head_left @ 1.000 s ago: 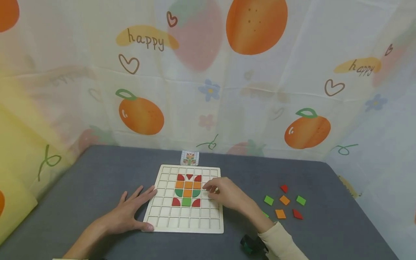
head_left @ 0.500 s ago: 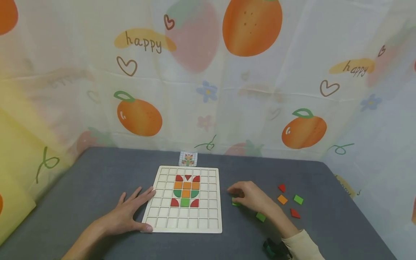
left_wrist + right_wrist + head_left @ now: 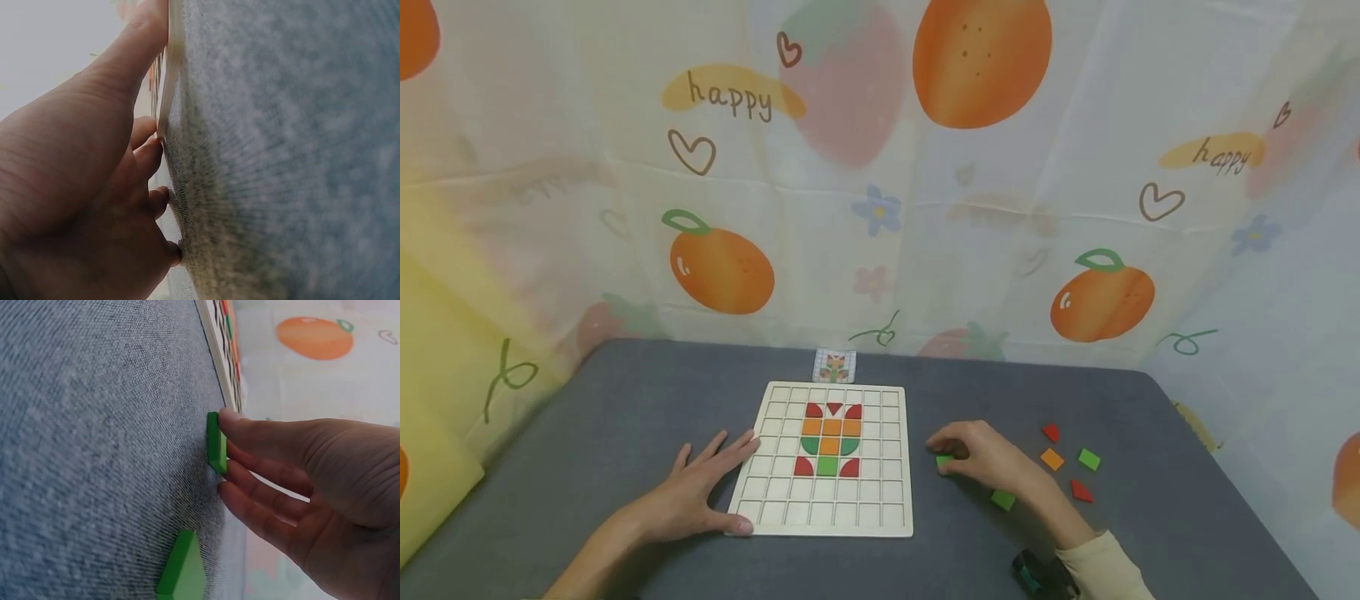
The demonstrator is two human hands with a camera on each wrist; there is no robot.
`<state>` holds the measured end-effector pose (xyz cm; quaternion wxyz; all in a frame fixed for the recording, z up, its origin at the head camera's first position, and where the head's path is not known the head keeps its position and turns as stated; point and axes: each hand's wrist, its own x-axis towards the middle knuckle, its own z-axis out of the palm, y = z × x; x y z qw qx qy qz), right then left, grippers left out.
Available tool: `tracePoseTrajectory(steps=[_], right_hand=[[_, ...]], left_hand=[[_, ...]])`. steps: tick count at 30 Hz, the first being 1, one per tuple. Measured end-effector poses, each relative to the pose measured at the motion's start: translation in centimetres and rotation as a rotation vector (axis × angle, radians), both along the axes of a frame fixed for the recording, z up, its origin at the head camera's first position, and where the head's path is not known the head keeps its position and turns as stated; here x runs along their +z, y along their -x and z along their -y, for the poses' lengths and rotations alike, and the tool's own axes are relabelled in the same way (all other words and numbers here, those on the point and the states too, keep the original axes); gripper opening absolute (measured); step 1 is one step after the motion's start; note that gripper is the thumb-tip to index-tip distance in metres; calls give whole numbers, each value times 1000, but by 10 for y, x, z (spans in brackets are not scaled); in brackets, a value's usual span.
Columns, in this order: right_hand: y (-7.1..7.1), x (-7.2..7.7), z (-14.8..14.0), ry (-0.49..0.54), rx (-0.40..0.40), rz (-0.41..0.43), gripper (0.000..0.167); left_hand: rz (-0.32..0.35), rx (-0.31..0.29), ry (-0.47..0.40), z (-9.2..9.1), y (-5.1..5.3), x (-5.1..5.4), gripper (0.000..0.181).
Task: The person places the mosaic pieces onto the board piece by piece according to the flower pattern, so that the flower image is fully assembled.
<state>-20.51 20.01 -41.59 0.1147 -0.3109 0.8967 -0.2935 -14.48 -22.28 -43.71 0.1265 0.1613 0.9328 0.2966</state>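
My left hand (image 3: 688, 492) rests at the left edge of a pale wooden grid board (image 3: 868, 512), fingers spread, thumb on its lower corner. Red, orange and green tiles form a tulip-like pattern on the board. To the board's right, my right hand (image 3: 981, 454) pinches a green square tile (image 3: 943, 460) at the table. In the right wrist view, the thumb touches one end of that green tile (image 3: 216, 444) and the fingers lie behind it. Another green tile (image 3: 1002, 500) lies below the right hand. The left wrist view shows the left hand (image 3: 94, 169) against the board's edge.
A small pattern card (image 3: 834, 367) lies behind the board. Right of the right forearm are a red triangle (image 3: 1051, 433), an orange square (image 3: 1052, 459), a green square (image 3: 1089, 459) and a red curved tile (image 3: 1081, 491). A printed curtain (image 3: 880, 250) hangs behind the grey table.
My right hand has moved right from above the board to the green tile on the table, then stayed nearly still. The left hand keeps its place at the board.
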Motion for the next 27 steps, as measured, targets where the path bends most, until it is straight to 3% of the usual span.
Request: tracePoseTrajectory(steps=[9,19,27], right_hand=[[2,2,-9,-12,11,48,39],[1,4,-4,11,-25,-10,33],[-1,13,10,50,15,-50,33]], left_hand=[[1,-5,-15,0,0,1,111],[-3,-7,-19,1,-1,1,111],[-1,-3,-18,0,-2,2,111]])
